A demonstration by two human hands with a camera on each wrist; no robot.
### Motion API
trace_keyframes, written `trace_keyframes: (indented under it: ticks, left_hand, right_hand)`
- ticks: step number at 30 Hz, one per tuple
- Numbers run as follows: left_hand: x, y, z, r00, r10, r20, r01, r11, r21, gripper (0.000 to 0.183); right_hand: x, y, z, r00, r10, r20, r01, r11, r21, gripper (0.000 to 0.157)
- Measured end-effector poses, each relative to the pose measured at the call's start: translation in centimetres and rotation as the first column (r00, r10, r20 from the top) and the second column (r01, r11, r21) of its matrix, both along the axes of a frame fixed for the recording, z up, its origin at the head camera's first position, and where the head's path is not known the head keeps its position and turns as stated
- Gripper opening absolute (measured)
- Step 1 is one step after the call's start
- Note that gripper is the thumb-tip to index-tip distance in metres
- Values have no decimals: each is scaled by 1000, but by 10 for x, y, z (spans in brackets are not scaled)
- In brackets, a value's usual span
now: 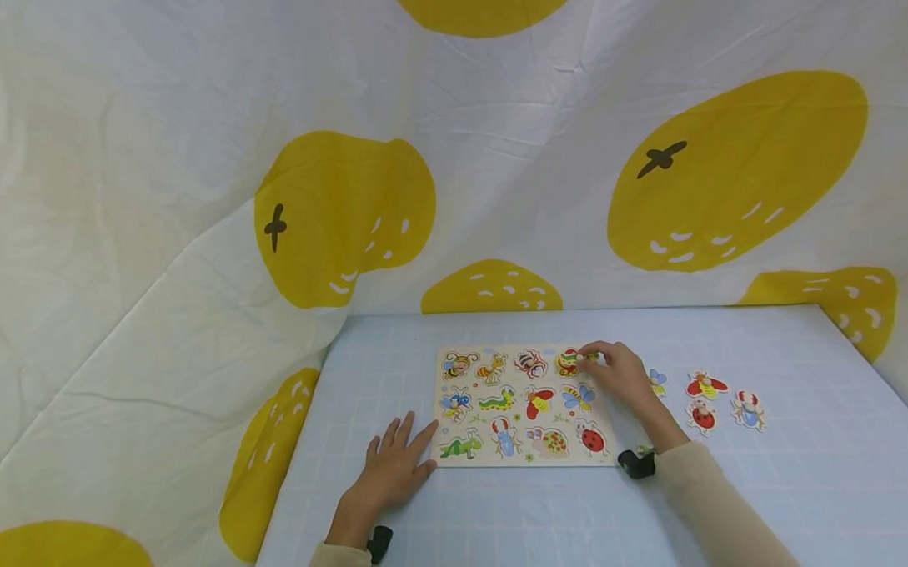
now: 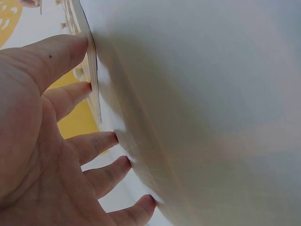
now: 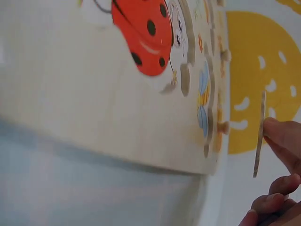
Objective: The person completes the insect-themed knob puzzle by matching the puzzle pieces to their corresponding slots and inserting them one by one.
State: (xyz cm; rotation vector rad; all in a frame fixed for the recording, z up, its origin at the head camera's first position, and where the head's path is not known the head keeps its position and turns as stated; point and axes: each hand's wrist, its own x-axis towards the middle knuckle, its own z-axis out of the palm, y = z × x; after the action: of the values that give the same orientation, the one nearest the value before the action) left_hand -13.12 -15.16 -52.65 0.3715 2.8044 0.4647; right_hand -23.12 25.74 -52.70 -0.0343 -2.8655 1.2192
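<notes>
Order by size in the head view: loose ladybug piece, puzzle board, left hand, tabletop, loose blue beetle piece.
Tabletop
Puzzle board
Left hand
Loose ladybug piece and loose blue beetle piece: too alike to rank

The smooth board looks wooden, the creased backdrop cloth.

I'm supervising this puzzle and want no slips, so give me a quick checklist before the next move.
1. Right hand has its piece: ok, held at the fingertips.
2. Left hand at the board: ok, touching its left edge.
3. Board flat on the table: ok.
4. Picture on the held piece: cannot tell, edge-on in the right wrist view.
5. Ladybug piece fitted: not ok, loose right of the board.
</notes>
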Motion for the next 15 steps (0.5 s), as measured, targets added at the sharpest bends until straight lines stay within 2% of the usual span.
trace_keyframes:
  ticks: [5, 11, 15]
  left_hand:
    - [0, -1, -3, 1000, -1, -3, 1, 1000, 2, 64]
    - [0, -1, -1, 1000, 1, 1, -1, 1000, 6, 64]
    - [0, -1, -1, 1000, 2, 6, -2, 1000, 11, 64]
  right_hand:
    - [5, -17, -2, 999, 50, -19, -50, 999, 2, 25]
    - [12, -39, 3, 989, 117, -85, -119, 993, -24, 17]
    - [14, -52, 7, 988, 129, -81, -133, 990, -45, 18]
